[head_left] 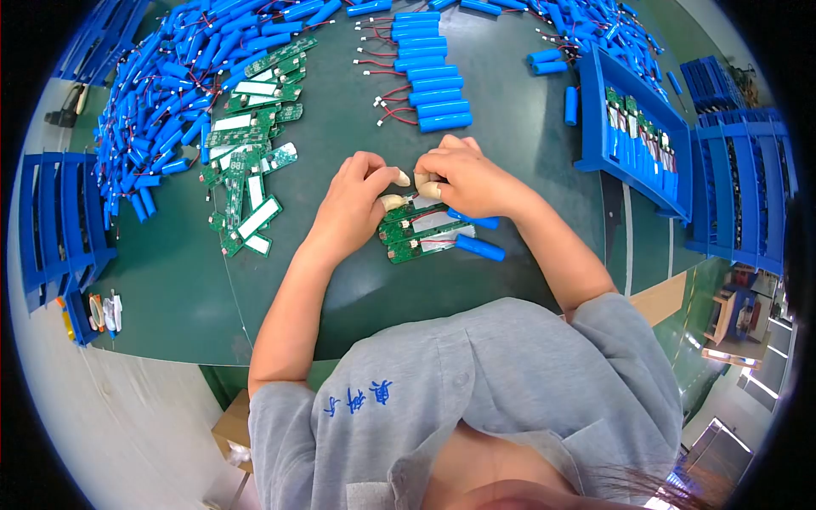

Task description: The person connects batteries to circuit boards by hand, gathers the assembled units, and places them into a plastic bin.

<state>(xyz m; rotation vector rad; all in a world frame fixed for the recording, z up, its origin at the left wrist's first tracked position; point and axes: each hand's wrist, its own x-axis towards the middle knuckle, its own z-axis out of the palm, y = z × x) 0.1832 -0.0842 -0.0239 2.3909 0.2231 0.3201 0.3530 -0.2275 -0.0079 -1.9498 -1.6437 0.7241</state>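
My left hand (357,200), with pale covers on its thumb and fingertip, is at the left end of the uppermost of a few green circuit boards (404,252). Thumb and index finger are a little apart. From the right, my right hand (463,178) reaches over the same board, its fingers curled together; what lies between them is too small to make out. Red wires run from the lower boards to blue cylindrical cells (480,247) at their right. Above my hands, a column of blue cells (444,108) has wires and white connectors pointing left.
A heap of blue cells (161,110) covers the far left, beside a pile of green boards (246,170). At right stands a blue tray (591,140) holding boards with cells. Another heap of cells (595,34) lies behind it. Blue racks (64,221) flank the green table (314,119).
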